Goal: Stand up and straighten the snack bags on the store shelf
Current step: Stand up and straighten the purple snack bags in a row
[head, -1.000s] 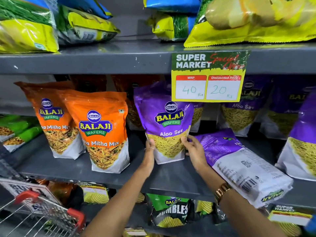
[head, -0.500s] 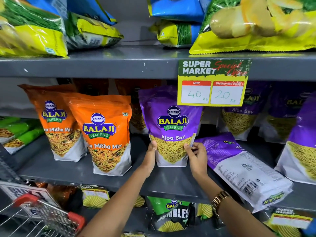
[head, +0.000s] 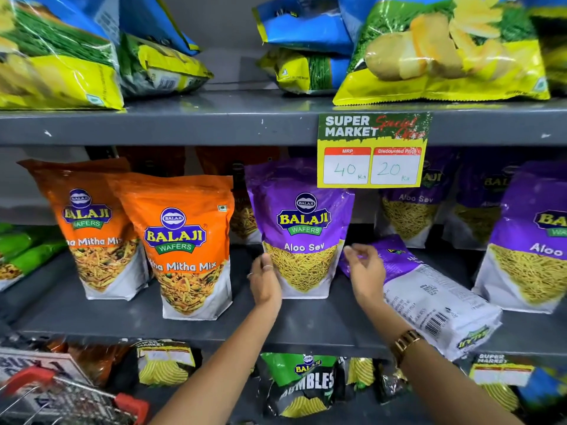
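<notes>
The upright purple Aloo Sev bag [head: 302,228] stands on the middle shelf [head: 92,314] between both hands, the left hand [head: 265,280] flat against its lower left edge, fingers unclenched, the right hand [head: 366,269] just off its right edge, fingers [head: 352,251] loosely spread above 1 fallen purple bag [head: 429,292].

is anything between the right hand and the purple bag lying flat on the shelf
Nothing visible. The right hand hovers open just above the upper end of the flat purple bag, with no other pack between them. The upright Aloo Sev bag stands to its left, beside the left hand.
</notes>
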A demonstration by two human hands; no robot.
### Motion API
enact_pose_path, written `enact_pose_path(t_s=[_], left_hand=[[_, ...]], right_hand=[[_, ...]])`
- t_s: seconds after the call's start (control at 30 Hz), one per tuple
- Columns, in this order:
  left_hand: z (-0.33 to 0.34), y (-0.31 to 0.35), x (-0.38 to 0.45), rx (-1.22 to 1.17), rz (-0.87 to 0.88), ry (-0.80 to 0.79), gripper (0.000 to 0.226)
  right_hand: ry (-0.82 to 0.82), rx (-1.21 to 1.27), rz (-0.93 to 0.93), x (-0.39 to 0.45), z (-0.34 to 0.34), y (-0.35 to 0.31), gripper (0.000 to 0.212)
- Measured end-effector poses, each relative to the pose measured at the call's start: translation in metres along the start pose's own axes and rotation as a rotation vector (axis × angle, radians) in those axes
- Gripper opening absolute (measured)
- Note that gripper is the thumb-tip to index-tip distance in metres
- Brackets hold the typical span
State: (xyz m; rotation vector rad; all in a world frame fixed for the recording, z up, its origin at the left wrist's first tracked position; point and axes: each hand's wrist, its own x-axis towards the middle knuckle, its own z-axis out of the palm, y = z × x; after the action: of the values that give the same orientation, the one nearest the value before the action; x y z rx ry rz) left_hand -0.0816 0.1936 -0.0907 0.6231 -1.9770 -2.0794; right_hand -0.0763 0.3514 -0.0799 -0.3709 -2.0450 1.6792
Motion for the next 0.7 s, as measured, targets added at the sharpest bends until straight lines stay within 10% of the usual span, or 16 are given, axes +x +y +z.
enact_pose_path(t_s=[0.1,0.27,0.7], left_hand=[[0.011,0.007,-0.022,-0.068,0.0,0.291,0.032],[0.042,0.003,-0.053,-0.135,-0.09,0.265,0.03],[0.128,-0.018,-0.094,-0.092,-0.557,-0.343,0.019]], right_hand=[[0.117,-0.045,-0.024,0.017,-0.023,-0.01,0.018],[0.217,-0.114,0.031,0.041,-0.063,-0.013,0.015],[-0.077,-0.623,0.222,0.088,-0.125,0.029,0.039]])
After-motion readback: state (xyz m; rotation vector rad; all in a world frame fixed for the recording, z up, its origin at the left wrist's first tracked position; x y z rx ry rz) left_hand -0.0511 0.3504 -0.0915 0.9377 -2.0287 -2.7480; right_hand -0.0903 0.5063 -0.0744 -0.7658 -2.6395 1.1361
